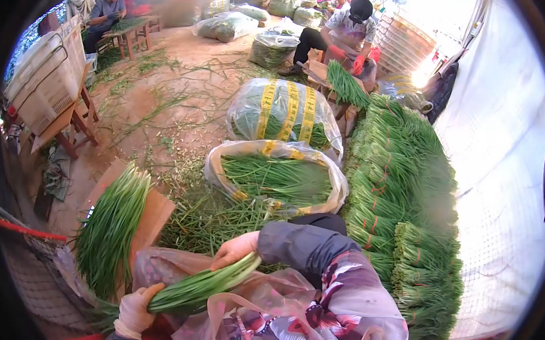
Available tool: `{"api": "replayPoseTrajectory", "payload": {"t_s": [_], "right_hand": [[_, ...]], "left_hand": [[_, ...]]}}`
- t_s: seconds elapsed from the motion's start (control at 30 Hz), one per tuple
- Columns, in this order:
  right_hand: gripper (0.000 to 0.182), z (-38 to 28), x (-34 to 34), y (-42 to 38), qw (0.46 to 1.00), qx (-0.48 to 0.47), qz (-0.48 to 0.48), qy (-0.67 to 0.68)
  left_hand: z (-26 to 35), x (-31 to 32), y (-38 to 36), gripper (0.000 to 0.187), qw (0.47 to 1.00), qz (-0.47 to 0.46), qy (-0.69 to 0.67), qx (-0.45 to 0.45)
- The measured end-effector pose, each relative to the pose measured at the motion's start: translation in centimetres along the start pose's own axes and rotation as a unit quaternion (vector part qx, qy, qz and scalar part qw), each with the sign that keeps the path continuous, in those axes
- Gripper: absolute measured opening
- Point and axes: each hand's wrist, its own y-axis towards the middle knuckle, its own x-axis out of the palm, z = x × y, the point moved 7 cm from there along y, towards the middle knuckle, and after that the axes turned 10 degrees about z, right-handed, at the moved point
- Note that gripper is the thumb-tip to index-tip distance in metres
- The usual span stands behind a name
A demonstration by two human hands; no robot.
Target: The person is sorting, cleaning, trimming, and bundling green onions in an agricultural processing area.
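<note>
A bunch of garlic chives (203, 288) lies slantwise over my lap, on a sheer apron (267, 294). My left hand (136, 312), in a pale glove with a bare thumb showing, is closed round its green leaf end. Near the white stem end, my right hand (235, 251) grips the same bunch from above; some of its fingers are hidden. To the left, a larger loose pile of garlic chives (115, 224) rests on a wooden board (153, 216). Loose trimmings (206, 225) cover the ground just beyond my hands.
An open plastic bag (338, 194) of chives stands ahead, with a closed bag (287, 110) behind it. Tied bundles (381, 193) are stacked on my right beside a white sheet (503, 180). A person in red gloves (358, 28) sits opposite. Crates (45, 81) stand left.
</note>
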Motion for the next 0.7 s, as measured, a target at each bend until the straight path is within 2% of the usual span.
{"api": "replayPoseTrajectory", "payload": {"t_s": [0.07, 0.13, 0.2, 0.27, 0.33, 0.4, 0.47, 0.5, 0.53, 0.6, 0.63, 0.67, 0.7], "right_hand": [[0.049, 1.0, -0.1, -1.4, 0.999, 0.015, 0.040, 0.025], [0.045, 1.8, -0.8, -2.8, 0.996, 0.015, 0.073, 0.051], [0.041, 1.9, -1.8, -3.6, 0.992, 0.015, 0.104, 0.076], [0.039, 2.5, -2.5, -4.5, 0.973, 0.094, 0.131, 0.166], [0.034, 3.2, -3.1, -4.2, 0.976, 0.074, 0.145, 0.144], [0.033, 3.4, -3.8, -4.5, 0.970, 0.046, 0.192, 0.139], [0.041, 3.0, -5.5, -6.0, 0.971, 0.069, 0.208, 0.100], [0.036, 2.0, -7.7, -8.2, 0.954, 0.064, 0.292, 0.030], [0.033, 2.8, -10.0, -9.7, 0.940, 0.036, 0.326, 0.089], [0.025, 4.7, -14.5, -12.6, 0.864, -0.014, 0.443, 0.238], [0.022, 3.8, -15.7, -14.5, 0.831, -0.042, 0.479, 0.278], [0.037, 3.5, -16.1, -14.5, 0.847, -0.106, 0.415, 0.315], [0.046, 3.6, -15.5, -13.4, 0.865, -0.127, 0.407, 0.266]], "left_hand": [[0.3, 1.1, -0.1, 0.050, 0.992, -0.028, -0.120, -0.020], [0.2, 1.5, -0.4, 0.051, 0.990, -0.059, -0.118, -0.047], [0.0, 2.2, -0.8, 0.054, 0.968, -0.084, -0.208, -0.110], [0.3, 3.2, -1.0, 0.056, 0.954, -0.105, -0.250, -0.126], [0.0, 4.3, -1.1, 0.058, 0.940, -0.123, -0.286, -0.140], [-0.8, 6.1, -2.3, 0.063, 0.884, -0.146, -0.398, -0.198], [-1.8, 6.6, -3.1, 0.062, 0.884, -0.134, -0.402, -0.197], [-2.4, 6.5, -3.3, 0.060, 0.885, -0.118, -0.406, -0.196], [-3.0, 6.0, -3.6, 0.060, 0.885, -0.118, -0.405, -0.197], [-5.1, 5.8, -5.7, 0.053, 0.779, -0.102, -0.489, -0.378], [-5.0, 6.2, -5.5, 0.044, 0.776, -0.070, -0.499, -0.379], [-4.1, 6.4, -4.9, 0.044, 0.776, -0.070, -0.498, -0.380], [-3.0, 6.9, -4.2, 0.042, 0.741, -0.081, -0.535, -0.397]]}}
